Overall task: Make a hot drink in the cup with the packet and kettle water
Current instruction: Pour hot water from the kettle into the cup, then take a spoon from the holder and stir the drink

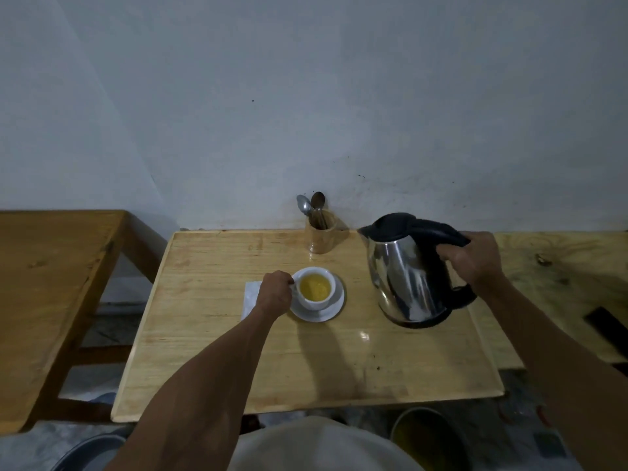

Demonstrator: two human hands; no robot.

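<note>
A white cup point(316, 286) holding yellow liquid stands on a white saucer point(331, 311) in the middle of the small wooden table point(238, 351). My left hand point(275, 294) is closed at the cup's left side, where its handle is. A steel kettle point(409, 277) with a black lid and handle stands at the table's right, tilted slightly. My right hand point(472, 258) grips its handle. A white packet point(250, 295) lies flat on the table, partly hidden under my left hand.
A wooden holder point(320, 234) with two spoons point(314, 205) stands at the back against the wall. A larger wooden table point(44, 283) is at the left and another surface point(550, 277) at the right. Buckets point(428, 433) sit on the floor below.
</note>
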